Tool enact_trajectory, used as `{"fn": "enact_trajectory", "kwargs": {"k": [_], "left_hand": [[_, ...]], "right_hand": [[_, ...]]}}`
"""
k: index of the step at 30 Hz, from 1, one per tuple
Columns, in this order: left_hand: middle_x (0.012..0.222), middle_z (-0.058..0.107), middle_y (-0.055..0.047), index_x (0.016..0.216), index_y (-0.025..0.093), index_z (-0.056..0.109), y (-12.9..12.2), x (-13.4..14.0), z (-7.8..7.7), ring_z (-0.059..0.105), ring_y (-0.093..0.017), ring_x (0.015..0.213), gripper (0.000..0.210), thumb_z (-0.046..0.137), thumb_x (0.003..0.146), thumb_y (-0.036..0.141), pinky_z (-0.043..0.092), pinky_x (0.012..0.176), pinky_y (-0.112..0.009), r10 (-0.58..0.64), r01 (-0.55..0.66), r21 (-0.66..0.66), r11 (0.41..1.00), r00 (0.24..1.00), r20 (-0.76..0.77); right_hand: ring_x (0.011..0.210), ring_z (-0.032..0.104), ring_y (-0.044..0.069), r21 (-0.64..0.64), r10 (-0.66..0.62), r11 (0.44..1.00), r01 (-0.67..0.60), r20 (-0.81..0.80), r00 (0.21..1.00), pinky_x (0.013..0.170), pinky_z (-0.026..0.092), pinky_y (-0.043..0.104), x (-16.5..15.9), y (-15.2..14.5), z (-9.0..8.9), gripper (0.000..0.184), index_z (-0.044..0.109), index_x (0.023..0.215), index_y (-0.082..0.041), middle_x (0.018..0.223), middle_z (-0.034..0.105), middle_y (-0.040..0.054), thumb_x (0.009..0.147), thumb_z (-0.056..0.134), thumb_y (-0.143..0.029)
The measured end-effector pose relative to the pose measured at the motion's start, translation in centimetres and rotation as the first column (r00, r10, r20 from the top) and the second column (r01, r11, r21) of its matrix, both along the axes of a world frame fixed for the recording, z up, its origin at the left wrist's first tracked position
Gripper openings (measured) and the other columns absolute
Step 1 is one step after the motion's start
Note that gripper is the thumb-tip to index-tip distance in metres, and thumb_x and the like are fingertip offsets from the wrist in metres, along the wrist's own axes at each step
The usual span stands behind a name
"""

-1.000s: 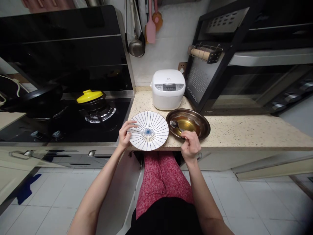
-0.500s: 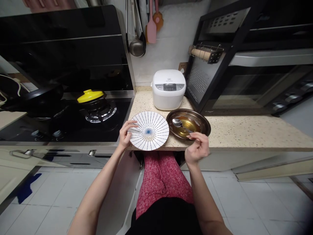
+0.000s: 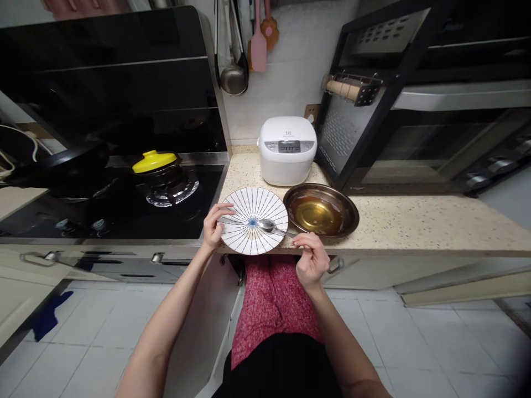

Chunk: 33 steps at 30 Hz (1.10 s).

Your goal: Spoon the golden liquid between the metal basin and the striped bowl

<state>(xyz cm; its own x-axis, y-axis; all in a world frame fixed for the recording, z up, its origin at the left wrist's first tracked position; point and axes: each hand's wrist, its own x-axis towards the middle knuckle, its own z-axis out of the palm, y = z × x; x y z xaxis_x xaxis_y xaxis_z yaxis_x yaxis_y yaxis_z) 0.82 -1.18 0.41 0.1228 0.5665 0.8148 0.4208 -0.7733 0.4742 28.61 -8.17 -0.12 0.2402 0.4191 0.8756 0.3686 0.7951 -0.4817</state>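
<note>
- Head view: I see the left hand (image 3: 213,226) half curled at the left rim of the plate (image 3: 236,240), fingertips over it; I cannot tell whether it grips or only steadies.
- The right hand (image 3: 312,260) is closed on the handle end of the spoon (image 3: 267,225), near the counter's front edge.
- I have the spoon's head over the plate, right of its centre; I cannot tell whether they touch.
- The plate lies at the front edge of the counter (image 3: 435,224), close to its left edge.
- Just right of the plate, the metal bowl (image 3: 352,218) holds yellowish liquid (image 3: 317,214).
- Behind both, the rice cooker (image 3: 287,155) stands toward the counter's back edge.
- Past the left edge, I see the stove (image 3: 124,224).
</note>
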Motion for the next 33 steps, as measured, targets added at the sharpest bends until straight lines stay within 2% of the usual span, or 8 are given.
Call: {"fn": "enact_trajectory", "kwargs": {"k": [9,16,22,27,33], "left_hand": [[0.118,0.074,-0.014,0.101,0.019,0.076,-0.1,0.1,-0.1,0.070,-0.033,0.109,0.035,0.047,0.095,0.039,0.057,0.094,-0.052,-0.008,0.008,0.029,1.000,1.000,0.002],[0.117,0.074,-0.015,0.097,0.019,0.075,-0.3,0.1,-0.1,0.070,-0.033,0.109,0.045,0.043,0.096,0.050,0.057,0.095,-0.054,0.059,-0.059,-0.009,0.998,0.998,-0.032],[0.117,0.074,-0.015,0.099,0.019,0.076,-0.4,0.2,0.0,0.070,-0.033,0.108,0.044,0.044,0.096,0.050,0.057,0.094,-0.053,0.035,-0.035,0.023,0.999,0.999,-0.010],[0.117,0.074,-0.016,0.098,0.019,0.075,-0.4,0.2,-0.1,0.070,-0.033,0.108,0.048,0.042,0.096,0.053,0.057,0.094,-0.054,0.072,-0.072,-0.002,0.997,0.997,-0.029],[0.116,0.074,-0.015,0.098,0.019,0.076,-0.3,0.2,-0.1,0.070,-0.033,0.108,0.045,0.043,0.096,0.050,0.058,0.094,-0.053,0.055,-0.055,0.013,0.998,0.998,-0.015]], "right_hand": [[0.072,0.069,0.018,-0.038,0.083,0.996,-0.083,0.009,0.997,0.069,0.055,0.036,-0.4,0.6,-1.4,0.026,0.065,0.088,-0.024,0.078,0.071,0.0020,0.105,0.045,-0.019],[0.071,0.066,0.017,-0.054,0.167,0.984,-0.169,-0.034,0.985,0.068,0.053,0.034,-0.4,0.7,-1.7,0.027,0.064,0.086,-0.024,0.076,0.068,0.0009,0.106,0.045,-0.021],[0.070,0.064,0.016,-0.131,0.200,0.969,-0.207,-0.062,0.978,0.068,0.052,0.032,-0.8,0.6,-2.6,0.029,0.060,0.084,-0.023,0.076,0.067,0.0011,0.107,0.043,-0.023],[0.068,0.062,0.016,-0.235,0.172,0.950,-0.204,-0.151,0.973,0.064,0.051,0.031,-1.6,0.2,-2.9,0.033,0.056,0.079,-0.024,0.075,0.064,0.0007,0.109,0.042,-0.030],[0.062,0.058,0.012,-0.307,0.178,0.913,-0.269,-0.295,0.939,0.058,0.051,0.026,-2.4,-0.1,-2.6,0.032,0.057,0.082,-0.023,0.078,0.062,-0.0005,0.109,0.045,-0.035]]}}
